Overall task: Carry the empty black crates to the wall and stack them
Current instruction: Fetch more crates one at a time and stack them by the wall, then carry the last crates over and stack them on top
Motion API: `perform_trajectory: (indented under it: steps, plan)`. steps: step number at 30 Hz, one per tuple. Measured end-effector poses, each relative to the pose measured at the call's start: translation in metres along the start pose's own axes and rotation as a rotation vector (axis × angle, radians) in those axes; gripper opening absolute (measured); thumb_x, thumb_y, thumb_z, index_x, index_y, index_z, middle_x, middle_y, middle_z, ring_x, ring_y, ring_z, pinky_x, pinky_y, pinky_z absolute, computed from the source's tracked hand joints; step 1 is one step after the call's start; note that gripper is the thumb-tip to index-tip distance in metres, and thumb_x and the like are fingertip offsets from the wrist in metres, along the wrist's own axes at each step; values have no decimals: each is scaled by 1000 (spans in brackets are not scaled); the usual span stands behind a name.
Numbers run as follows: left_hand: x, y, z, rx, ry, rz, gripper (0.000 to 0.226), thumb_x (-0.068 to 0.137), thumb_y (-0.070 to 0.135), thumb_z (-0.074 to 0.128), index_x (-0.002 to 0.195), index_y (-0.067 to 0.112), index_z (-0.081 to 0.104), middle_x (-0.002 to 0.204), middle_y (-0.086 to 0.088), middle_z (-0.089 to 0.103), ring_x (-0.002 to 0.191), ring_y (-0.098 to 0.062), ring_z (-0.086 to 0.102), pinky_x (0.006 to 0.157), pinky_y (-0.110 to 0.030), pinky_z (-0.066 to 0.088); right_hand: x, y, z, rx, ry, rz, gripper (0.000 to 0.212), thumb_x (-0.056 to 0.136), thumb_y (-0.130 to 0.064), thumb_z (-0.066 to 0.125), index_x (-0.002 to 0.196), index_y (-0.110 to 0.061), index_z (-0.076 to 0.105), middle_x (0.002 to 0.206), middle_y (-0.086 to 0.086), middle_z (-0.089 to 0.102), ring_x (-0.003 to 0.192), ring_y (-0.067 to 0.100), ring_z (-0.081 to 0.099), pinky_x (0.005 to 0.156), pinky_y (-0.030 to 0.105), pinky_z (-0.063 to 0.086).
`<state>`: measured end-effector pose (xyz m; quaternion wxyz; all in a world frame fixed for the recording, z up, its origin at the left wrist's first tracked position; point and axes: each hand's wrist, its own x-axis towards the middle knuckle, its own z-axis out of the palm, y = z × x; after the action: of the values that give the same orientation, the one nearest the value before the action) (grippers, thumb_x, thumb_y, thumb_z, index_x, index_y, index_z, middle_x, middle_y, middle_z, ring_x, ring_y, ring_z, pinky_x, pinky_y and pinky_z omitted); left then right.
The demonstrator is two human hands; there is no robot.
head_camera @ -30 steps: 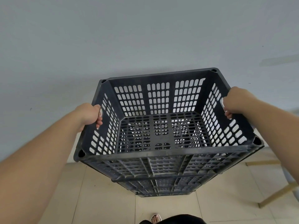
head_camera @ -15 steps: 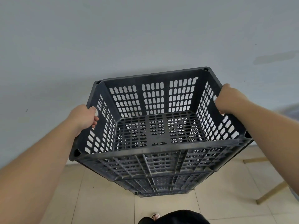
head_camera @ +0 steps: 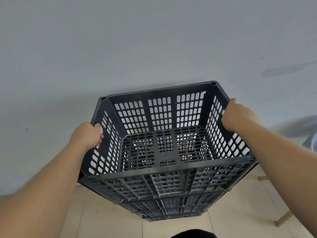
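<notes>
Moved: crate (head_camera: 169,166) a little lower than before | Where: on or just above stack (head_camera: 171,209), wall (head_camera: 120,48) at 12 o'clock | Grip: left hand (head_camera: 86,134) curled round the 9 o'clock rim, right hand (head_camera: 237,115) round the 3 o'clock rim | Handling: likely stiff, light plastic; take it by the side handholds.

The crate (head_camera: 163,148) is matt black perforated plastic; the wall (head_camera: 120,48) behind is smooth, matt paint; the floor (head_camera: 106,220) looks tiled, faintly glossy.

crate (head_camera: 165,169) lowered, closer onto stack (head_camera: 173,212) below
</notes>
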<state>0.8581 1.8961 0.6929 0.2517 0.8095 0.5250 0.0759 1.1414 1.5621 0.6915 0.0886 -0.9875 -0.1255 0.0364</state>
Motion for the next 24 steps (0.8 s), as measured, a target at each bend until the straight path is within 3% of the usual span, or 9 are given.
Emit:
perform_trajectory:
  steps: [2, 4, 7, 9, 12, 17, 24]
  plan:
    - [1, 0, -2, 44, 12, 4, 39, 104, 32, 41, 94, 1, 63, 84, -11, 72, 80, -33, 67, 73, -39, 47, -3, 0, -1, 4, -9, 2, 29, 89, -6, 45, 118, -5, 39, 81, 11, 47, 79, 35, 53, 64, 40, 44]
    - [-4, 4, -5, 97, 25, -20, 37, 101, 37, 44, 117, 4, 49, 104, -13, 65, 92, -37, 63, 80, -45, 50, -4, 0, -4, 20, -42, 0, 33, 88, -6, 45, 120, -6, 38, 83, 11, 49, 80, 34, 55, 64, 40, 45]
    - [-15, 15, -2, 258, 58, -55, 59, 100, 42, 47, 146, 8, 31, 138, -21, 49, 122, -44, 52, 98, -54, 46, -9, 0, -9, 48, -83, 3, 44, 86, -9, 46, 129, -7, 35, 92, 11, 54, 84, 34, 59, 64, 39, 46]
    - [-25, 30, 3, 392, 106, 26, 69, 98, 43, 49, 154, 11, 24, 152, -21, 36, 137, -43, 37, 109, -55, 36, -14, -1, -12, 53, -102, 7, 57, 87, -12, 46, 141, -6, 27, 113, 15, 55, 95, 35, 60, 70, 42, 49]
    - [-40, 67, 19, 443, 44, 198, 71, 98, 46, 49, 158, 17, 24, 161, -17, 27, 146, -39, 29, 115, -56, 28, -22, 1, -14, 63, -99, -6, 64, 90, -17, 47, 147, -9, 21, 134, 17, 45, 111, 39, 56, 79, 45, 48]
    - [-62, 136, 57, 328, -233, 475, 67, 97, 53, 47, 156, 23, 35, 162, -11, 30, 142, -36, 40, 112, -54, 39, -49, 12, -24, 92, -45, 30, 50, 93, -29, 46, 139, -17, 30, 134, 14, 42, 112, 39, 51, 82, 45, 47]
    - [-107, 204, 97, 316, -375, 874, 68, 97, 56, 47, 155, 24, 35, 161, -8, 30, 143, -33, 39, 110, -52, 40, -113, 48, -44, 146, 53, 221, 57, 97, -45, 34, 147, -21, 25, 141, 14, 42, 121, 40, 46, 91, 53, 46]
